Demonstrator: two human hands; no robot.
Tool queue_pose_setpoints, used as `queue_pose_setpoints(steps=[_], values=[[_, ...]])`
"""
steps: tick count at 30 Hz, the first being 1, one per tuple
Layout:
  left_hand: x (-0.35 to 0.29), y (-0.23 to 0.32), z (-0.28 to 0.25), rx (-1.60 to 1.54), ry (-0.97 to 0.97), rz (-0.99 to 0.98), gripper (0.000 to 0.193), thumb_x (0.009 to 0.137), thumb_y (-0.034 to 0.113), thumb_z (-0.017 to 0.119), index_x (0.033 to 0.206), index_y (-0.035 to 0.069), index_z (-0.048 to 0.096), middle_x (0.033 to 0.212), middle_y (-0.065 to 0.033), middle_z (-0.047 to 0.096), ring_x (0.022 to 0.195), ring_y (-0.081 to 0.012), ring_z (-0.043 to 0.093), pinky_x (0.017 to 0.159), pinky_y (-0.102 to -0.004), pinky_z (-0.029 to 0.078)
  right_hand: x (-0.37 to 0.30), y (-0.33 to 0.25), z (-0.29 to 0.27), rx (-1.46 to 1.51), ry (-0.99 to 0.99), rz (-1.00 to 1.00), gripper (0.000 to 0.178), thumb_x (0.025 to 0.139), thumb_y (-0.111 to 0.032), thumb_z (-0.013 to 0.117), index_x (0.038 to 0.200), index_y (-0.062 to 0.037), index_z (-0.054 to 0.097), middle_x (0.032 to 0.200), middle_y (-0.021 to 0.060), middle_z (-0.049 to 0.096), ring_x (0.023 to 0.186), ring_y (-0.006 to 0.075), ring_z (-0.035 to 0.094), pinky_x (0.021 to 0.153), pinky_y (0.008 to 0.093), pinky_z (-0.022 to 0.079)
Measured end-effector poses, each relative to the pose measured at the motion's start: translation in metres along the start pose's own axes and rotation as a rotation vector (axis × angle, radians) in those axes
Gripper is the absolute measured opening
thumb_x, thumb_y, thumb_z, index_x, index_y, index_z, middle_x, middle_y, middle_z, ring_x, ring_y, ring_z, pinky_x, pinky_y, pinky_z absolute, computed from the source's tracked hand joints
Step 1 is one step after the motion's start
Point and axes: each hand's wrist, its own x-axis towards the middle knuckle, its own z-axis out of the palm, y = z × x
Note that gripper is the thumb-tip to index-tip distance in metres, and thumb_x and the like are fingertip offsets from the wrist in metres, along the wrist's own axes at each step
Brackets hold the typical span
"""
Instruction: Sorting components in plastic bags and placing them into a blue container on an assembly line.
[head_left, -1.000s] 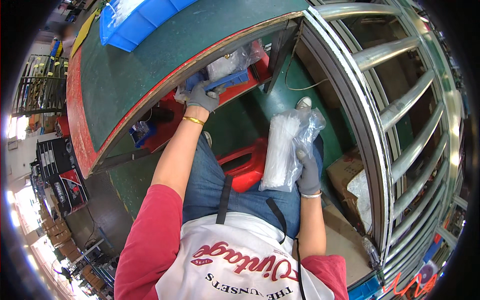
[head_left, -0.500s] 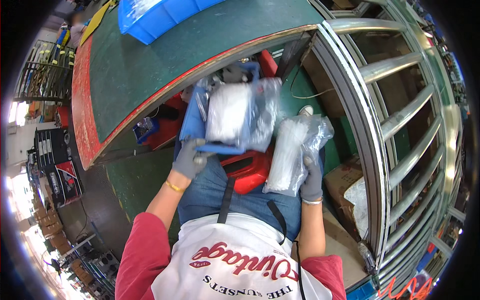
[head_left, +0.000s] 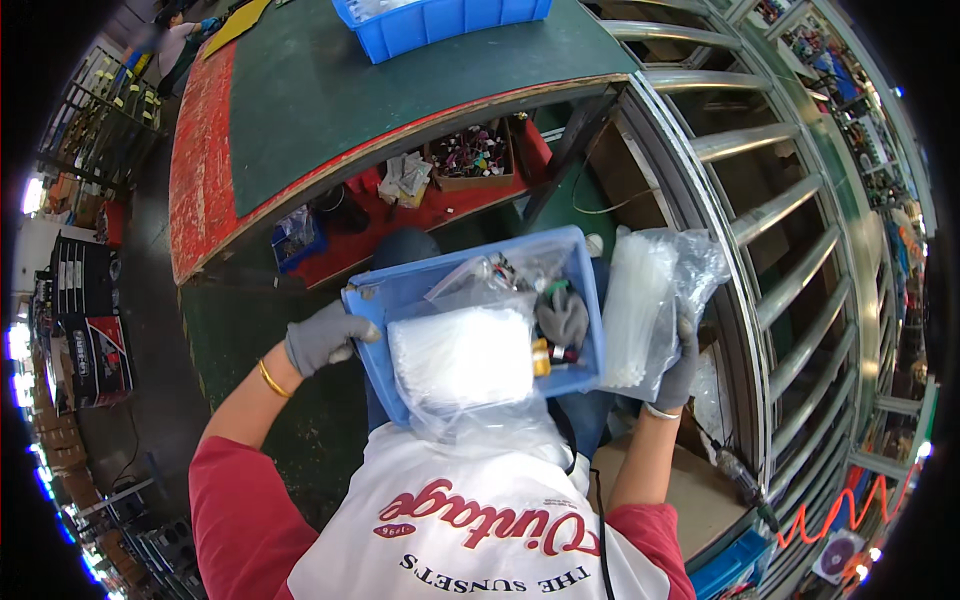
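A blue plastic bin (head_left: 366, 300) lies over my lap, tilted, its left end gripped by my left hand (head_left: 325, 342) in a grey glove. Inside it is a clear bag of white cable ties (head_left: 465, 355), partly spilling over the near rim. A dark grey glove (head_left: 562, 318), a yellow-ended item (head_left: 541, 357) and small parts sit at the bin's right side. My gloved right hand (head_left: 682, 365) is closed on a second clear bag of cable ties (head_left: 640, 300), held upright against or just beside the bin's right end. That hand's fingers are partly hidden behind the bag.
Ahead stands a green-topped workbench (head_left: 430, 90) with a blue bin (head_left: 450, 30) on it. Its red lower shelf holds a carton of small wired parts (head_left: 470, 155) and a small blue bin (head_left: 298, 240). Metal rollers (head_left: 745, 143) run along the right, above a cordless-looking tool (head_left: 735, 475).
The blue bin has come out from the workbench's shelf toward my body, my left hand still on it. My right hand has moved right with its bag. The red object on my lap is now hidden.
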Motion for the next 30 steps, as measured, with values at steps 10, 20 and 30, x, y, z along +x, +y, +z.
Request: queue_pose_setpoints(steps=[10, 20, 30], values=[[0.003, 0.040, -0.001, 0.575, -0.203, -0.174, 0.049, 0.084, 0.039, 0.059, 0.110, -0.003, 0.060, 0.084, -0.0150, 0.072, 0.057, -0.0178, 0.069, 0.041, -0.0248, 0.050, -0.044, -0.034, 0.011, 0.163, 0.067, -0.081, 0.044, 0.095, -0.023, 0.054, 0.134, -0.0039, 0.055, 0.132, 0.0135, 0.061, 0.119, 0.0267, 0.059, 0.105, 0.0412, 0.045], [-0.022, 0.030, 0.098, 1.748, -0.099, 0.812, 0.099, 0.074, 0.078, 0.059, 0.149, 0.017, 0.040, 0.147, -0.0206, 0.044, 0.138, -0.0404, 0.037, 0.115, -0.0539, 0.027, -0.017, -0.052, 0.029, -0.064, -0.010, -0.116, 0.052, 0.091, -0.024, 0.058, 0.138, -0.0010, 0.050, 0.132, 0.0169, 0.059, 0.119, 0.0305, 0.059, 0.104, 0.0428, 0.046], [-0.021, 0.008, 0.094, 1.421, -0.020, 1.039, 0.033, 0.079, 0.014, 0.059, 0.111, 0.015, 0.067, 0.126, -0.0058, 0.065, 0.118, -0.0271, 0.060, 0.104, -0.0385, 0.046, 0.019, -0.105, 0.068, -0.397, -0.164, -0.188, 0.080, 0.075, -0.029, 0.076, 0.139, 0.0064, 0.045, 0.130, 0.0189, 0.059, 0.117, 0.0308, 0.059, 0.103, 0.0416, 0.047]])
